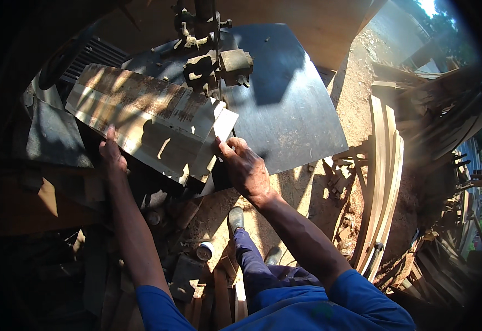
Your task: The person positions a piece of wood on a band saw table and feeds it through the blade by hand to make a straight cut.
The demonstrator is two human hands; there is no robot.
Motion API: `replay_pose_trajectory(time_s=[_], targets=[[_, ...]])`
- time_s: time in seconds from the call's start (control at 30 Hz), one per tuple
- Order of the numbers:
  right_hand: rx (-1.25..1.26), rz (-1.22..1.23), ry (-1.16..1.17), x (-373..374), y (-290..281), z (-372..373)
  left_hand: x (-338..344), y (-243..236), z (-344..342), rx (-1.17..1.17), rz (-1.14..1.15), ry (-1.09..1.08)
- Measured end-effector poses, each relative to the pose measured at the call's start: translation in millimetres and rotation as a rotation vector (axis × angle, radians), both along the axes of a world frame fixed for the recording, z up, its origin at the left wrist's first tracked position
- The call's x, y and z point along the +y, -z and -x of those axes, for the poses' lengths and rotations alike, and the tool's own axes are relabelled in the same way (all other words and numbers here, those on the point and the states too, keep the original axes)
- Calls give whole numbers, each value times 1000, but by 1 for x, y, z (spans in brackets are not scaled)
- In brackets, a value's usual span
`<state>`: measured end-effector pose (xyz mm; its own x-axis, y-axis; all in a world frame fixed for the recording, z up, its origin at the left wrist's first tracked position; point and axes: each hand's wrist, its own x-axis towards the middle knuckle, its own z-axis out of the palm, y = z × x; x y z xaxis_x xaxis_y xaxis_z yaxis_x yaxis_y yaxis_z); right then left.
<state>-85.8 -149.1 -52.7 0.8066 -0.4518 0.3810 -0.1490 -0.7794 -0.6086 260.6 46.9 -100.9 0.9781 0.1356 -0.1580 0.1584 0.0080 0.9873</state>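
A wide wooden board (158,124), rough and brown along its far side and pale along its near side, lies on a dark metal saw table (293,129). My left hand (112,153) grips its near edge, thumb on top and the other fingers mostly hidden below. At the board's right end, my right hand (247,170) pinches a pale wood strip (224,126) that lies against the board. The bandsaw's thin upright blade (217,41) meets the wood just beyond that strip. Metal blade guides (219,69) hang close above the board's far right corner.
Long curved planks (381,182) lean at the right, with wood scraps (340,174) beside them. A round can (205,251) stands on the ground near my boot (236,218). Stacked timber (439,110) fills the far right. A slatted dark grille (95,58) is behind the board.
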Motion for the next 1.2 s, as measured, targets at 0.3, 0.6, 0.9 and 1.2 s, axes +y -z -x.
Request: replay_pose_trajectory(time_s=[0.3, 0.6, 0.9, 1.2], targets=[[125, 56, 63, 1, -4, -3, -2, -2, 9, 51, -123, 80], [53, 3, 60, 0, -1, 3, -17, -30, 31, 135, -76, 45], [10, 64, 52, -1, 4, 0, -15, -25, 26, 90, 4, 52], [21, 9, 49, 1, -1, -2, -5, -6, 7, 2, -14, 93]])
